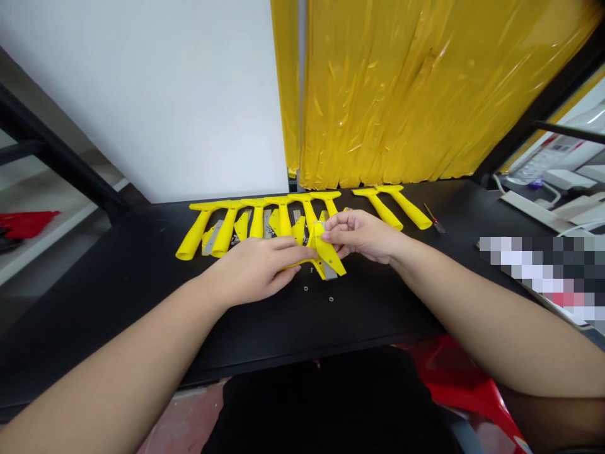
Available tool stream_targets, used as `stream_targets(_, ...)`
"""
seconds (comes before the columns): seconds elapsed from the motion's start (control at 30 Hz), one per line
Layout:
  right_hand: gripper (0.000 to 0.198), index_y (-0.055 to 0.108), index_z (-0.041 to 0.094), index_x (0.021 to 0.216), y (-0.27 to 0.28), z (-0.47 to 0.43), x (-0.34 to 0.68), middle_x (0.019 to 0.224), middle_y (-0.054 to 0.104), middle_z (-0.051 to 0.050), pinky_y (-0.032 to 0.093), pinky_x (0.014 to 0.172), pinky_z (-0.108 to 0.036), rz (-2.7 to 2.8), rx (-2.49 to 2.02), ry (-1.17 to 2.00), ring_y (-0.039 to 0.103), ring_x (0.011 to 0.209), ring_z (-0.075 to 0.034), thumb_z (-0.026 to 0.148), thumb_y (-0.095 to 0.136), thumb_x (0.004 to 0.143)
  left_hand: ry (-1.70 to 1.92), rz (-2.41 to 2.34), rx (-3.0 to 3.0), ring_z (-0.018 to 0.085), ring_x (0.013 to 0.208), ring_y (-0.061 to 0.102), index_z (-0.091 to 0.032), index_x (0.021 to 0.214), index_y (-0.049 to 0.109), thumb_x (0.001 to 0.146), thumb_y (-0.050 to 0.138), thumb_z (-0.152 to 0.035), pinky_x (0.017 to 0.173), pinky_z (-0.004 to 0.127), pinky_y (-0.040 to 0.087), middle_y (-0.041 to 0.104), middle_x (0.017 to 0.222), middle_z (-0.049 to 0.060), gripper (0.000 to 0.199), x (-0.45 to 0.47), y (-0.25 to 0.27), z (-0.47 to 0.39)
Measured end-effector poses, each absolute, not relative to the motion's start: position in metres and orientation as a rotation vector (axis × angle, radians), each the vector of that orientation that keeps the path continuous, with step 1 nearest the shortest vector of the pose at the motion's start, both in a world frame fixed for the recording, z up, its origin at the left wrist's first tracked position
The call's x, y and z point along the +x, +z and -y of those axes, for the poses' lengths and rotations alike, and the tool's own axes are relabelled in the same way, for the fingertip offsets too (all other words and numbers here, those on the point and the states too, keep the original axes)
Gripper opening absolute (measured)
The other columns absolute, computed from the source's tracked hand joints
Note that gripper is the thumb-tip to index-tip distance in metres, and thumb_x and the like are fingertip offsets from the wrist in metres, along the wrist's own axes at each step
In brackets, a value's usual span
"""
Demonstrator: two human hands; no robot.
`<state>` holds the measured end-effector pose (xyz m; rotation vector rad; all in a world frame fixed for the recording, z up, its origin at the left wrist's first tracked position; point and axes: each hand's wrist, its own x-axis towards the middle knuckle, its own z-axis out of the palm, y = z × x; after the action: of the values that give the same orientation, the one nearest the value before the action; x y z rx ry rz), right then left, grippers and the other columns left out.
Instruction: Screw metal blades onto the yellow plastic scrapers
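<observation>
My left hand (259, 268) is wrapped round a yellow plastic scraper handle, most of it hidden under the fingers. Against the handle's head lies a yellow cover plate (329, 255), with a grey metal blade (330, 273) showing along its lower end. The thumb and fingers of my right hand (357, 234) pinch the upper end of this plate. Just below, two small nuts (331, 299) rest on the black table (278, 334). Behind my hands lie loose yellow plates (242, 225), grey blades (216, 234) and small metal bits.
T-shaped yellow handles (282, 217) line the table's back edge, with two more (410, 209) to the right. A small screwdriver (435, 221) lies beyond those. A white panel (189, 94) and a yellow plastic curtain (378, 94) stand behind. White devices (534, 211) sit at right.
</observation>
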<state>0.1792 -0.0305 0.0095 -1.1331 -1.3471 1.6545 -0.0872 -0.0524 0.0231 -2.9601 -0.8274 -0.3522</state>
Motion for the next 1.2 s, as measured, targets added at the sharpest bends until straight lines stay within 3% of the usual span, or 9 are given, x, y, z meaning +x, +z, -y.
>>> stream_targets(0.2,0.043,0.066,0.016,0.079,0.0073,0.0301,0.1766,0.063,0.071,0.004,0.064,0.057,-0.018,1.342,-1.094,1.758,0.070,0.057,-0.009,0.028,0.104,0.062,-0.364,0.864,-2.932,0.018,0.085,0.076,-0.027,0.146,0.061,0.107,0.054,-0.026,0.070,0.029,0.054,0.079,0.122,0.003,0.040,-0.0877,0.0220,0.0535)
stream_targets(0.43,0.047,0.063,0.017,0.078,0.0020,0.0283,0.1745,0.060,0.070,0.005,0.064,0.055,-0.020,1.345,-1.088,1.728,0.068,0.052,-0.009,0.027,0.105,0.060,-0.404,0.797,-2.990,0.017,0.087,0.076,-0.029,0.142,0.068,0.108,0.052,-0.028,0.072,0.028,0.056,0.078,0.120,0.003,0.038,-0.0890,0.0211,0.0511)
stream_targets(0.67,0.030,0.071,0.014,0.084,0.0076,0.0304,0.1769,0.071,0.077,0.000,0.066,0.060,-0.018,1.405,-1.038,1.808,0.074,0.061,-0.009,0.025,0.097,0.076,-0.442,0.781,-2.989,0.017,0.086,0.076,-0.028,0.141,0.070,0.108,0.051,-0.028,0.071,0.028,0.057,0.078,0.115,0.003,0.038,-0.0897,0.0204,0.0496)
stream_targets(0.97,0.030,0.072,0.015,0.086,0.0043,0.0306,0.1757,0.072,0.078,-0.001,0.067,0.061,-0.020,1.472,-1.038,1.761,0.075,0.061,-0.011,0.029,0.097,0.077,-0.476,0.749,-2.886,0.018,0.092,0.079,-0.028,0.138,0.071,0.105,0.056,-0.028,0.070,0.027,0.060,0.081,0.120,0.002,0.036,-0.0907,0.0175,0.0495)
stream_targets(1.2,0.027,0.070,0.016,0.086,0.0059,0.0306,0.1759,0.073,0.078,-0.001,0.067,0.062,-0.021,1.500,-1.028,1.742,0.075,0.062,-0.011,0.028,0.094,0.080,-0.520,0.710,-2.829,0.016,0.086,0.077,-0.026,0.134,0.073,0.107,0.054,-0.029,0.067,0.026,0.059,0.080,0.117,0.003,0.033,-0.0890,0.0167,0.0497)
